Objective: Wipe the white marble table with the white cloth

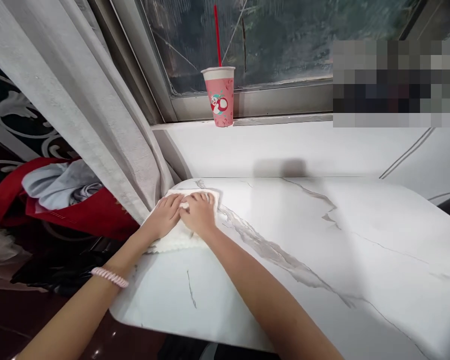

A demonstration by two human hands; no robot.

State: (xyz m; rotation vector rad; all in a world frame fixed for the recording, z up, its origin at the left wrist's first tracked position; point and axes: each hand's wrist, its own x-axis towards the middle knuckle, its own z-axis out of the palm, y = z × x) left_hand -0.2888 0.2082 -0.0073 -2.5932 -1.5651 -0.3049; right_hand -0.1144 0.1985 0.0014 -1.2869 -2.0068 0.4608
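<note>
A white folded cloth (172, 241) lies on the far left corner of a white marble table (303, 250). My left hand (165, 215) rests flat on the cloth, fingers stretched forward. My right hand (199, 212) lies beside it, palm down on the same cloth, fingers slightly curled over its far edge. The two hands touch each other. A pink coiled band (110, 276) circles my left wrist.
A pink paper cup (220, 96) with a red straw stands on the window sill (285, 145) behind the table. A grey curtain (78, 100) hangs at the left. Red and grey clothes (60, 195) are piled left of the table.
</note>
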